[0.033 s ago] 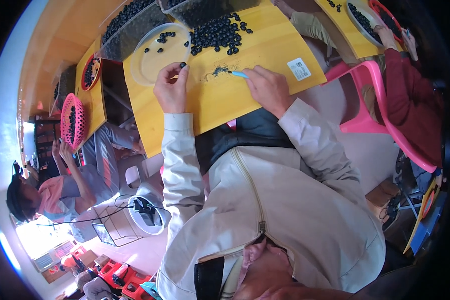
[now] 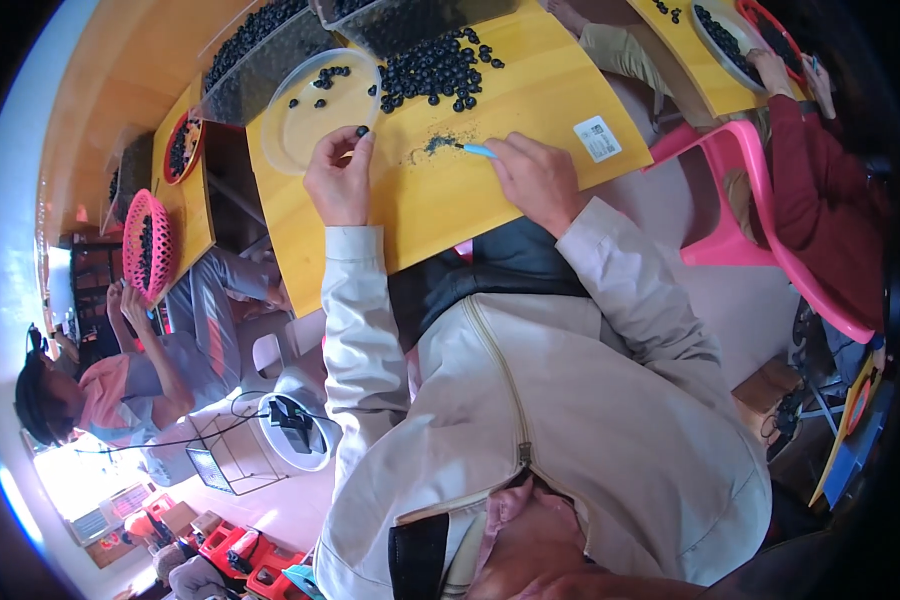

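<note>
My left hand (image 2: pixel 340 180) is above the yellow table (image 2: pixel 530 80), pinching a small black bead-like ball (image 2: pixel 362 131) between thumb and fingertips. My right hand (image 2: pixel 538 178) grips a slim light-blue tool (image 2: pixel 478 150) like a pen or small knife; its thin dark tip points left. Just by that tip, dark crumbs (image 2: pixel 438 143) are scattered on the wood. Beyond my left hand lies a clear round tray (image 2: pixel 292 135) with several black balls in it. A heap of black balls (image 2: pixel 432 72) sits to the right of the tray.
Clear bins (image 2: pixel 260 72) of black balls stand at the far edge. A white label (image 2: pixel 597 139) is stuck near the table's right side. On the left, a person works by a pink basket (image 2: pixel 146 245). To the right, another person sits by a pink chair (image 2: pixel 735 200).
My left hand has shifted very slightly left with the black ball still pinched. My right hand and its blue tool are practically where they were.
</note>
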Demonstrator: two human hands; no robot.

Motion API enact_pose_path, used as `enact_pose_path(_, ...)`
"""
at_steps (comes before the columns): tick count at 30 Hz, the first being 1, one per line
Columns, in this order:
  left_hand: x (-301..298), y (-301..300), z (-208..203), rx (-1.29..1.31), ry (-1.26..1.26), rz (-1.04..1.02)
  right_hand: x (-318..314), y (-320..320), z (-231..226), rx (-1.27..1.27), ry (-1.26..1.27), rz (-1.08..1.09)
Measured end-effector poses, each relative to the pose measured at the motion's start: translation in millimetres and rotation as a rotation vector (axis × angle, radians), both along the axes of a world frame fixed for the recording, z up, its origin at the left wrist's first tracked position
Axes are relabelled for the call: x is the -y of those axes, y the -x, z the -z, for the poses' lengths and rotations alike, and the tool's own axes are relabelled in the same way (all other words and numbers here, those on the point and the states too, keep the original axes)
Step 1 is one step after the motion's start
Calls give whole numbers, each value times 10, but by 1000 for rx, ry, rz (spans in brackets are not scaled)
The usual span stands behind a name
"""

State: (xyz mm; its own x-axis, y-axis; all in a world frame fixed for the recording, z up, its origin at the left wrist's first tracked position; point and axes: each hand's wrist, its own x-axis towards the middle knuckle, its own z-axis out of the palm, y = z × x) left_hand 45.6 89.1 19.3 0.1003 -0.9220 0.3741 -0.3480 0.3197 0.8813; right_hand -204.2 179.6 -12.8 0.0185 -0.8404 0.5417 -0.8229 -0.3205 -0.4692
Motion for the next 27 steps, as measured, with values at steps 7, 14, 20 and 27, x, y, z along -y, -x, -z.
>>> enact_pose_path(7,449,-263,-188,485,162,-134,25,9,-7,-14,-35,10)
enact_pose_path(14,438,464,-68,538,181,134,15,25,-70,69,-7,34)
enact_pose_path(20,498,780,166,722,-21,94,18,23,-102,144,27,53)
enact_pose_path(27,441,738,133,667,-10,106,27,44,-98,167,17,49)
